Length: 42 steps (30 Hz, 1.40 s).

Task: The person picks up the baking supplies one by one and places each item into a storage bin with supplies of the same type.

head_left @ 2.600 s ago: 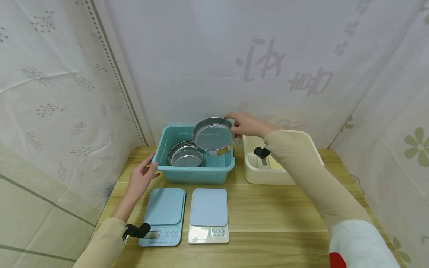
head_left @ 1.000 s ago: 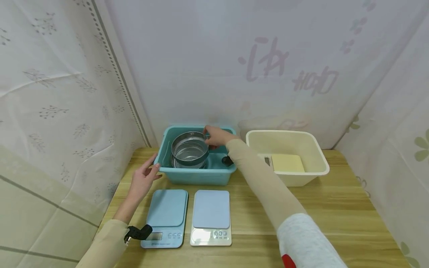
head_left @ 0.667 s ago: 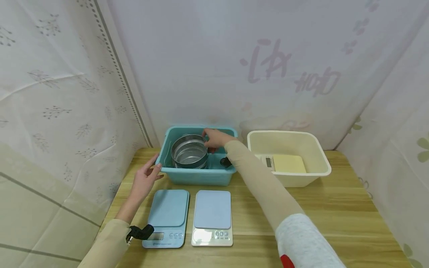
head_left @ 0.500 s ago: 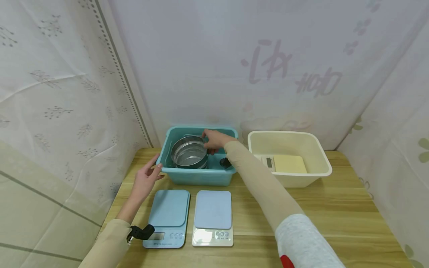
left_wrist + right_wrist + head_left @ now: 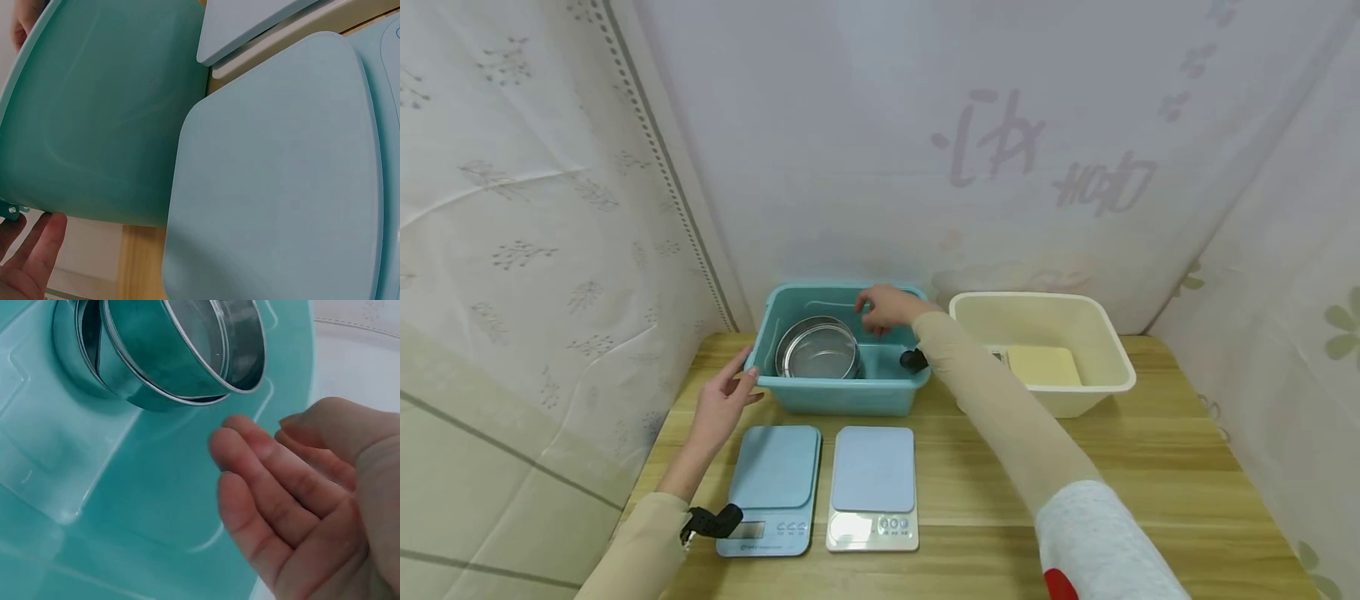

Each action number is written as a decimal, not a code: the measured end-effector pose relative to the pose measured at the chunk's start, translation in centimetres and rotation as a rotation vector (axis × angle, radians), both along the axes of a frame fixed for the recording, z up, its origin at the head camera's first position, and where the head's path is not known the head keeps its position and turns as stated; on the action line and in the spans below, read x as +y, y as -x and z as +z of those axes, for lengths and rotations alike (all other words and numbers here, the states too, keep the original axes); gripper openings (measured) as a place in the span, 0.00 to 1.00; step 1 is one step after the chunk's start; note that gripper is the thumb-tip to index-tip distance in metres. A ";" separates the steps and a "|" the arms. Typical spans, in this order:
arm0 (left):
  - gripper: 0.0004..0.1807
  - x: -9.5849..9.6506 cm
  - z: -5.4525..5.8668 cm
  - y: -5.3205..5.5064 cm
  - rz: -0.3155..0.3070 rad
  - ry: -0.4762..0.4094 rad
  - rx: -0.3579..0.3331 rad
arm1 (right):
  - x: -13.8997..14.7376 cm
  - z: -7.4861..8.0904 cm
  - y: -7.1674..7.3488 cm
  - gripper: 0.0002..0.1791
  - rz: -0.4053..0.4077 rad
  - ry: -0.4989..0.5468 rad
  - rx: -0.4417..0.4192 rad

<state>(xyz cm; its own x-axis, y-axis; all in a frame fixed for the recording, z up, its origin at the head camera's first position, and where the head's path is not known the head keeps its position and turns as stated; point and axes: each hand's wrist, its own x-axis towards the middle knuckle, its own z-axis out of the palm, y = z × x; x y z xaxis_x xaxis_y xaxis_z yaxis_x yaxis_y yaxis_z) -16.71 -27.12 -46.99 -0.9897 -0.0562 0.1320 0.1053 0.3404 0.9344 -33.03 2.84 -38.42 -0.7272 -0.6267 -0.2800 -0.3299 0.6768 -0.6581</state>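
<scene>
Teal tub (image 5: 850,397) cradles round metal sieves (image 5: 822,355); left hand (image 5: 718,407) pinches rim (image 5: 838,383), right hand (image 5: 889,307) hangs loose.

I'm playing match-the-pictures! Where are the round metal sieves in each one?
Head: the sieves are in the left part of the teal tub, a bit left of and below the picture's middle.
Left wrist: not in it.
Right wrist: at the top, left of the middle.
Shared landmark: the teal tub shows in all three, at the upper left in the left wrist view and filling most of the right wrist view.
</scene>
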 end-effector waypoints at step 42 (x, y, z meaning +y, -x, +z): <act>0.30 0.4 -0.3 0.0 0.010 -0.008 0.018 | 15.0 0.2 -7.1 0.15 -0.063 0.194 0.330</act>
<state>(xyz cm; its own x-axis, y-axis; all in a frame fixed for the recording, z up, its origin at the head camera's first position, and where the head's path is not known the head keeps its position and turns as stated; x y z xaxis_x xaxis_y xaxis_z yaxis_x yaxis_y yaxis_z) -16.73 -26.74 -47.30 -0.9865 -0.0675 0.1492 0.1186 0.3341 0.9351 -25.91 17.79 -38.19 -0.7973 -0.5961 0.0949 -0.5069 0.5760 -0.6413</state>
